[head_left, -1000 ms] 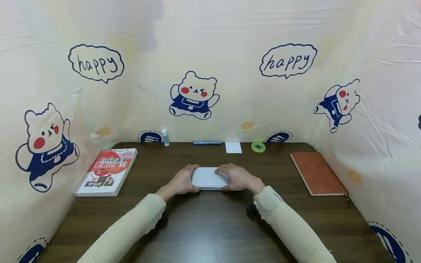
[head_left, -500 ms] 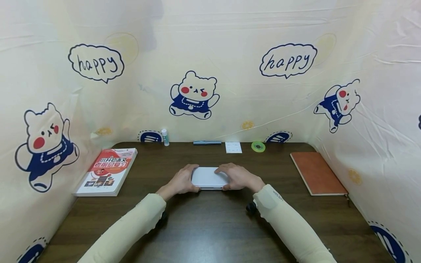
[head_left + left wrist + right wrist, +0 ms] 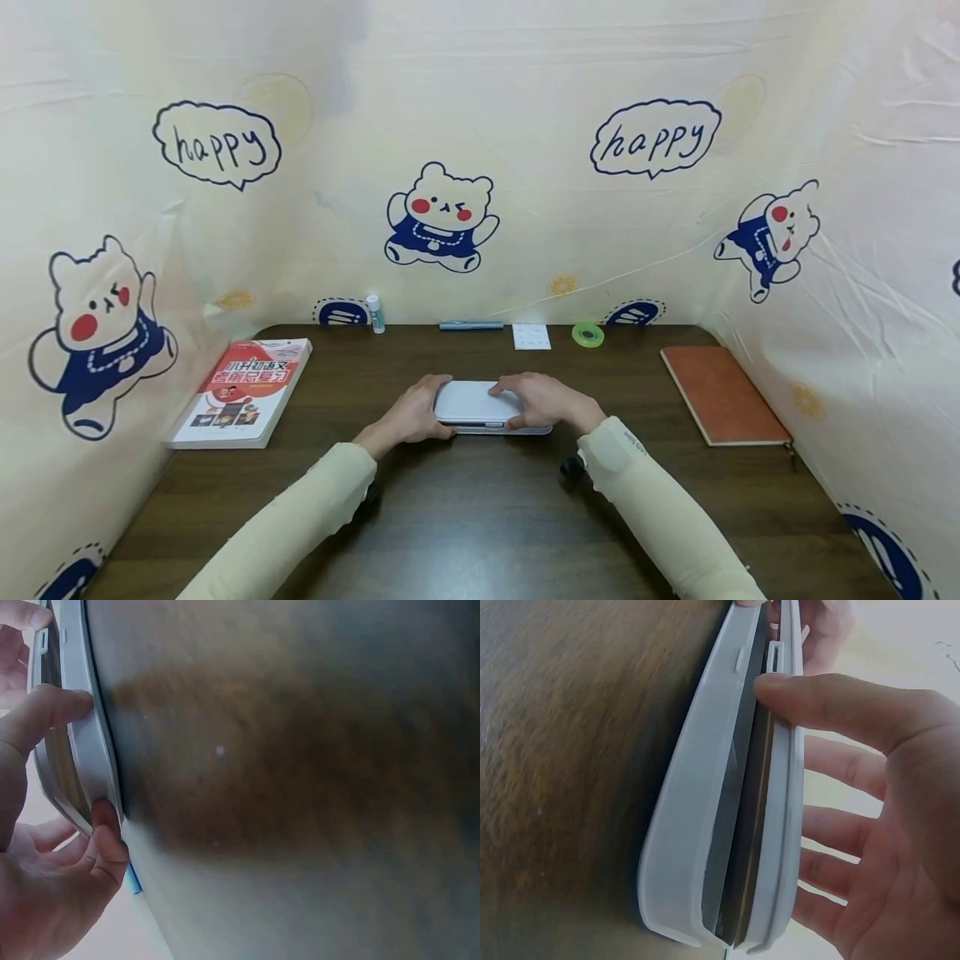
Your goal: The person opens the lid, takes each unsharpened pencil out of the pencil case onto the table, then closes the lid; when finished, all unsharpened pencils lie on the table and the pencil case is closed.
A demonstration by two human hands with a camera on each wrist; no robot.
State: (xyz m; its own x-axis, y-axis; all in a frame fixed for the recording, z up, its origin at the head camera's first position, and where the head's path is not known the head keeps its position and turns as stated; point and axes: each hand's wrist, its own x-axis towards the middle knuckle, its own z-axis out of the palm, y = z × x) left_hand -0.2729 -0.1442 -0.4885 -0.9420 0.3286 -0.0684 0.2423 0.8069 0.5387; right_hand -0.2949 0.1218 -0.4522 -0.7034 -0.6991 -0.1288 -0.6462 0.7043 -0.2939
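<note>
White plastic case [image 3: 480, 404] sits mid-table on the dark wood table [image 3: 480, 517], held at both ends; left hand [image 3: 408, 414] curls round the left end, right hand [image 3: 543, 402] grips the right end with fingers over the lid and thumb at the front edge; head view shows only a thin dark seam along the front; right wrist view shows far more: lid [image 3: 784, 825] lifted off the base [image 3: 697, 802], a wedge-shaped gap between the two shells, thumb [image 3: 832, 701] pressed at the lid's rim; left wrist view shows the left thumb [image 3: 45, 712] on the case edge [image 3: 86, 750] and a fingertip [image 3: 105, 825] at the corner, gap there barely visible; red book [image 3: 243, 390] at far left, orange notebook [image 3: 722, 396] at right, green tape roll [image 3: 587, 334], blue pen [image 3: 471, 325] and small bottle [image 3: 373, 312] along the back edge; versus half a second earlier: case then looked flat and shut, now the lid is raised slightly and the base edge shows to the right under the right hand; hands in the same spots.
</note>
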